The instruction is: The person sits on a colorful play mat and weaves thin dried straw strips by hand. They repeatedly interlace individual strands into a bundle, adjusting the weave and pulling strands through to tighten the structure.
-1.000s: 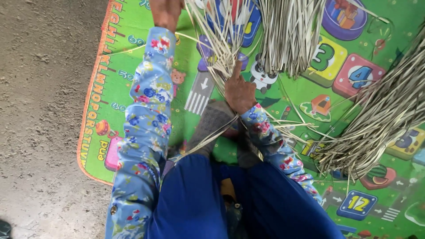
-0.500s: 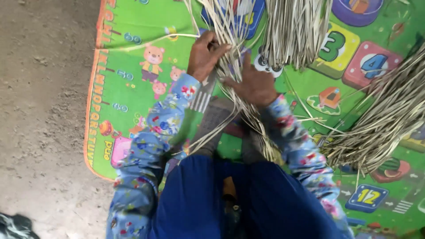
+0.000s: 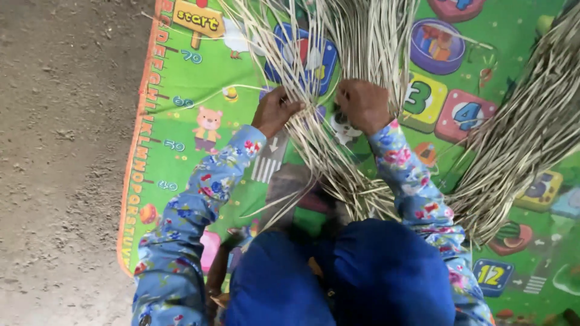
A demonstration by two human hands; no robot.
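Note:
Pale dry reed strips point(image 3: 338, 54) fan out over a green play mat point(image 3: 181, 145) in front of my knees. My left hand point(image 3: 275, 111) grips a few of the strips at the left side of the bundle. My right hand point(image 3: 362, 105) is closed on strips in the middle of the bundle, knuckles up. Both arms wear blue flowered sleeves. The strips run down between my hands and converge near my blue-trousered knees point(image 3: 362, 278), where their ends are hidden.
A second thick sheaf of reed strips point(image 3: 519, 139) lies across the mat on the right. Bare concrete floor point(image 3: 60, 151) lies beyond the mat's orange left edge.
My left hand came down from the top of the view onto the bundle. Both hands now sit side by side on the strips, and the view has shifted closer.

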